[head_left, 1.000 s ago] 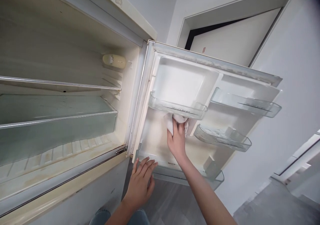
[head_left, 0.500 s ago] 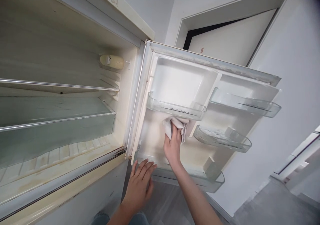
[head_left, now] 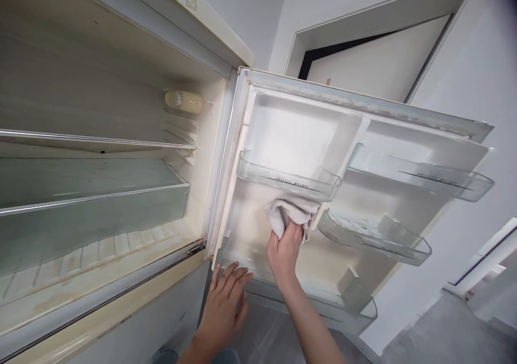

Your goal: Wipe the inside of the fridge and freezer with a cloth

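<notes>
Right hand (head_left: 285, 251) is gripping crumpled pale cloth (head_left: 291, 213) against open fridge door (head_left: 246, 208), just below utility-pocket bin (head_left: 285, 179). Left hand (head_left: 224, 306), fingers loosely spread, is hanging by bottom bin (head_left: 341, 315); contact unclear from here.

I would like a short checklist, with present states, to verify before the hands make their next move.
1. Cloth gripped by the right hand: ok, bunched in the fingers.
2. Cloth spread flat: not ok, it is folded and creased.
3. Door open: ok, swung wide.
4. Left hand touching the bottom door shelf: cannot tell; its fingers are at the edge.
5. Fridge floor free of stains: not ok, yellow-brown marks show.
</notes>
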`<act>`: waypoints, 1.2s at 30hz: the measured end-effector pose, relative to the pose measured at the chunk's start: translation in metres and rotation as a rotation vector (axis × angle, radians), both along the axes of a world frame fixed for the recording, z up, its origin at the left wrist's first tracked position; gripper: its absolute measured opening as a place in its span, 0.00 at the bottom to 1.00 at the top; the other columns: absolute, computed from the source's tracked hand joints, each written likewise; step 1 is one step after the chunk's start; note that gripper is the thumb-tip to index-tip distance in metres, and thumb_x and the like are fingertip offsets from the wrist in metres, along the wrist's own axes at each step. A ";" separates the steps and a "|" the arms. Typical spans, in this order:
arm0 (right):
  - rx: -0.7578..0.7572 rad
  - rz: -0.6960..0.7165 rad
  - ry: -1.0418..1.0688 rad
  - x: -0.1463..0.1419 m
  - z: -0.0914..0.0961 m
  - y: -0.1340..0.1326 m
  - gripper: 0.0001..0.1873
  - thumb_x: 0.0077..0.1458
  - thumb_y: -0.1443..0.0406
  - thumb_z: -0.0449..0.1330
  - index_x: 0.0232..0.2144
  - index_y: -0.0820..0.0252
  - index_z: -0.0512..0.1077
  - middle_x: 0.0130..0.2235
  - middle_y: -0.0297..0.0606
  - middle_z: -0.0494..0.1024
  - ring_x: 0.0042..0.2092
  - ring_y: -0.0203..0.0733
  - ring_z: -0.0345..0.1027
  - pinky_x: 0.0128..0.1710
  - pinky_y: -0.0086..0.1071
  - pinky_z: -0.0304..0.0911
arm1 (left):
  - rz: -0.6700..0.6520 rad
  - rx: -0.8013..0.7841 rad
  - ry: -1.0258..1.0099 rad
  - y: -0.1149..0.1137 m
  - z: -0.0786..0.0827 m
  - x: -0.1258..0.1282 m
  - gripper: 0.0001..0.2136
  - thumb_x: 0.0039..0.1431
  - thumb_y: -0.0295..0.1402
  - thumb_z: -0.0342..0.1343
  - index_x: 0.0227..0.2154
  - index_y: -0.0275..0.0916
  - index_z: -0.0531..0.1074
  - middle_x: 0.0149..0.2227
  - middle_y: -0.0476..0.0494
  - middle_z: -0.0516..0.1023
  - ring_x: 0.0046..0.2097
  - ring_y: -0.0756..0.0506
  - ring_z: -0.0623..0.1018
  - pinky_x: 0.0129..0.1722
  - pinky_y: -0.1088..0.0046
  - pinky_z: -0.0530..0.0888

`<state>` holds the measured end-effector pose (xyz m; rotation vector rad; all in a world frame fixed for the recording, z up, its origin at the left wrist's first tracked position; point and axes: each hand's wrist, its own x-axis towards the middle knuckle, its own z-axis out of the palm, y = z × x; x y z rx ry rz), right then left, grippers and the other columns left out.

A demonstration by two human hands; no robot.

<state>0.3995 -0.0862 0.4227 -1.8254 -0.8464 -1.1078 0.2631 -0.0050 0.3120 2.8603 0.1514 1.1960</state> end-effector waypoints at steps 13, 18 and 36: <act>-0.242 -0.047 -0.046 0.022 0.024 0.032 0.29 0.56 0.68 0.49 0.60 0.68 0.56 0.60 0.56 0.58 0.67 0.60 0.29 0.61 0.60 0.42 | -0.013 -0.055 0.018 -0.005 0.007 -0.002 0.28 0.56 0.24 0.45 0.60 0.48 0.52 0.52 0.52 0.77 0.58 0.44 0.69 0.60 0.51 0.61; -0.602 0.103 -0.221 0.016 0.016 0.048 0.30 0.54 0.68 0.54 0.60 0.62 0.59 0.62 0.47 0.59 0.68 0.53 0.28 0.65 0.50 0.40 | -0.023 -0.084 0.033 -0.006 0.008 -0.002 0.29 0.56 0.24 0.44 0.60 0.49 0.53 0.52 0.52 0.77 0.58 0.44 0.70 0.61 0.49 0.62; -1.139 0.139 -0.331 0.091 -0.003 -0.082 0.29 0.54 0.75 0.50 0.58 0.56 0.64 0.66 0.40 0.53 0.66 0.46 0.46 0.60 0.43 0.54 | -0.035 -0.099 0.049 -0.007 0.004 0.002 0.28 0.58 0.25 0.42 0.62 0.49 0.50 0.55 0.52 0.75 0.60 0.43 0.68 0.62 0.50 0.57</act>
